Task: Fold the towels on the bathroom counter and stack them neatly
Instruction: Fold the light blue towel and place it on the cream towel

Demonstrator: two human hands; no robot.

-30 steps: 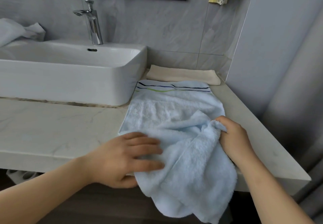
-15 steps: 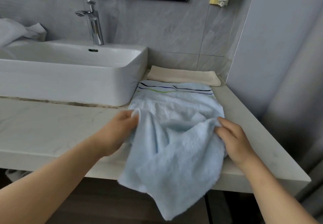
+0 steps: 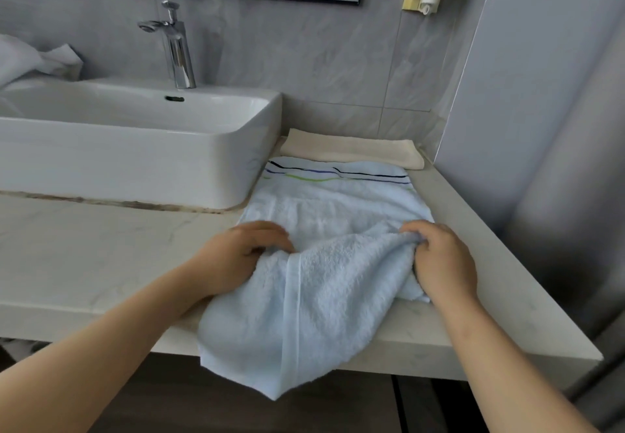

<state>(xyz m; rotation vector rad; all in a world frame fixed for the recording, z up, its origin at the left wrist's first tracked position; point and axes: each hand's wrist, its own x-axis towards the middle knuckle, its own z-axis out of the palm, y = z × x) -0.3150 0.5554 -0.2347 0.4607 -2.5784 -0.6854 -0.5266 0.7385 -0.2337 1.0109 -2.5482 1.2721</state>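
Observation:
A light blue towel (image 3: 334,209) with dark and green stripes at its far end lies on the marble counter (image 3: 101,256), right of the sink. Its near part is bunched and hangs over the counter's front edge. My left hand (image 3: 241,256) grips the towel's left side with curled fingers. My right hand (image 3: 443,260) pinches a raised fold on the right side. A folded cream towel (image 3: 351,148) lies flat behind the blue one, against the wall.
A white basin (image 3: 135,148) with a chrome tap (image 3: 176,47) fills the left. A crumpled white cloth (image 3: 30,60) sits at the far left behind the basin. A grey wall panel (image 3: 527,94) borders the counter's right end.
Both hands moved forward over the counter with the blue towel. The left hand went from resting flat to gripping the left side. Less of the towel now hangs over the front edge.

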